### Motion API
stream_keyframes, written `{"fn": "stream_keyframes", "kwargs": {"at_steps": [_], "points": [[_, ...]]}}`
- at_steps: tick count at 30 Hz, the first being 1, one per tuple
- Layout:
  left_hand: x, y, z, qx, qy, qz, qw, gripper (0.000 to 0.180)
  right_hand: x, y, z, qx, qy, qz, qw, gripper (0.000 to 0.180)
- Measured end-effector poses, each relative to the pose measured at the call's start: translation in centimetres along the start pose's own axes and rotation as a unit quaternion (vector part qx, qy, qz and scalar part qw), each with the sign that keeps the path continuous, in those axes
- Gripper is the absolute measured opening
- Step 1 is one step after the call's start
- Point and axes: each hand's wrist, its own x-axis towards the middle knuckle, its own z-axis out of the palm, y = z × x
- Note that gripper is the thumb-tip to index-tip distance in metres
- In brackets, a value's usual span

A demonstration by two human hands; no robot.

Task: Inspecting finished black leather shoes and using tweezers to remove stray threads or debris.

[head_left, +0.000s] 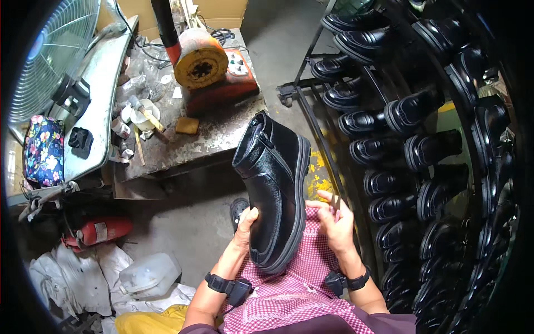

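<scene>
A black ankle boot (272, 192) with a side zip and a thick ridged sole is raised in front of me, its toe toward my body. My left hand (245, 227) grips it near the toe, thumb pressed on the upper and the other fingers hidden beneath. To the right of the sole is my right hand (334, 220), fingers bent and apart, with no held object that I can make out. One fingertip comes close to the sole's edge; whether it touches is unclear. Behind both hands hangs a pink checked apron (311, 261).
A rack (320, 131) with many black boots stands along the right. Ahead is a worn workbench (217, 128) bearing an orange machine with a yellow wheel (201, 64), a white cup (146, 114) and a sponge-like block (187, 126). At left are a fan (53, 55) and a red fire extinguisher (105, 230).
</scene>
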Motion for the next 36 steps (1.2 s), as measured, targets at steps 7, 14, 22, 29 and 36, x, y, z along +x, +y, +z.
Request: {"fn": "stream_keyframes", "kwargs": {"at_steps": [7, 14, 22, 29, 36], "points": [[3.1, 0.6, 3.9, 0.218, -0.010, 0.130, 0.967, 0.063, 0.3, 0.1, 2.4, -0.016, 0.000, -0.080, 0.997, 0.091], [7.0, 1.1, 4.8, 0.434, 0.019, 0.193, 0.880, 0.064, 4.7, -2.4, 1.6, -0.037, 0.079, -0.109, 0.990, 0.063], [5.6, -0.5, 2.4, 0.316, 0.102, 0.173, 0.927, 0.034, 12.0, -7.6, 1.3, -0.575, 0.190, -0.454, 0.654, 0.057], [8.2, 9.8, 7.9, 0.570, 0.102, 0.557, 0.595, 0.033, 13.8, -9.4, 2.3, -0.577, 0.191, -0.511, 0.608, 0.057], [13.3, 14.2, 12.1, 0.729, 0.089, 0.590, 0.335, 0.037, 11.4, -8.8, 2.0, -0.579, 0.182, -0.464, 0.645, 0.053]]}}
